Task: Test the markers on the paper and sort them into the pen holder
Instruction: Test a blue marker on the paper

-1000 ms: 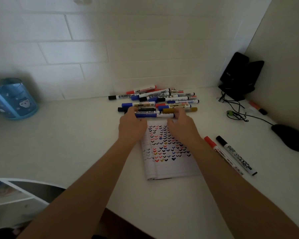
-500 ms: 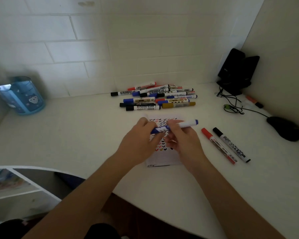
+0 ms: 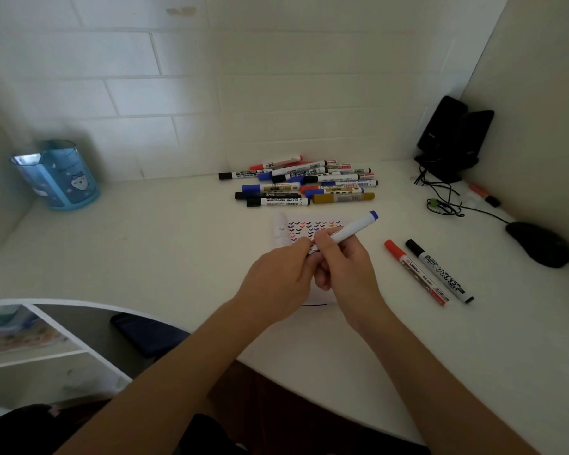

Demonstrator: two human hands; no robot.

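Head view. A: Where is the blue whiteboard marker (image 3: 352, 228)?
B: Held off the counter (image 3: 178, 251), above the paper (image 3: 304, 226). It is tilted, blue tail end up and to the right, lower end hidden between the hands.
A: Right hand (image 3: 345, 270)?
B: Fingers (image 3: 334, 247) curled round the barrel, clamped on it.
A: Left hand (image 3: 278, 279)?
B: Fingers (image 3: 301, 249) closed on the lower end of the same marker, touching the right hand. Cap on or off: cannot tell.
A: Paper?
B: Flat on the counter, mostly covered by the hands. Rows of small coloured tick marks show at its far edge.
A: Other markers?
B: Pile of markers (image 3: 306, 183) lying flat just beyond the paper, near the tiled wall. Red marker (image 3: 414, 272) and black marker (image 3: 439, 270) side by side right of the paper, both capped.
A: Pen holder (image 3: 60, 178)?
B: Blue, upright, far left of the counter, well apart from the pile. Contents: cannot tell.
A: Anything else?
B: Computer mouse (image 3: 536, 243) and black speakers (image 3: 450, 136) at far right.
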